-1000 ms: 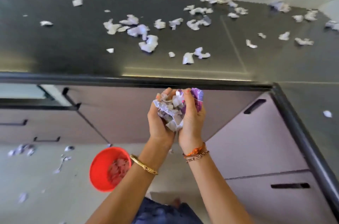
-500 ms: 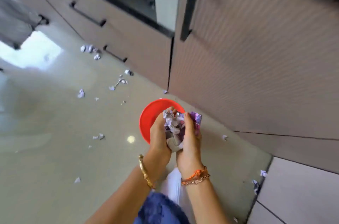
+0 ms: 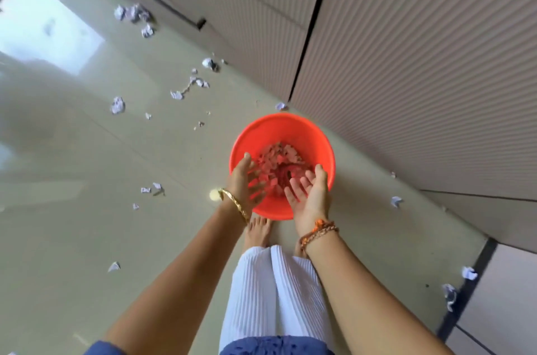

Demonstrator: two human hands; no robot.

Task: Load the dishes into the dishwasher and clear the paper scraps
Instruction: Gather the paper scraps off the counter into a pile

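Hovering over the near rim of the orange bucket (image 3: 255,128), the left hand (image 3: 242,180) and right hand (image 3: 312,195) show each grip spread, fingers straight, palms turned inward, holding nothing. Directly beneath and just beyond both grips, a heap of paper scraps (image 3: 280,160) lies in the bucket's bottom; that share of the clearing is judged done. Outstanding: loose scraps on the floor (image 3: 58,224), one cluster (image 3: 133,13) far beyond the left grip by the drawer handle (image 3: 178,10), several (image 3: 117,105) well out to its left, and others (image 3: 395,201) out to the right of the right grip. No dishes or dishwasher are in view; progress there cannot be assessed.
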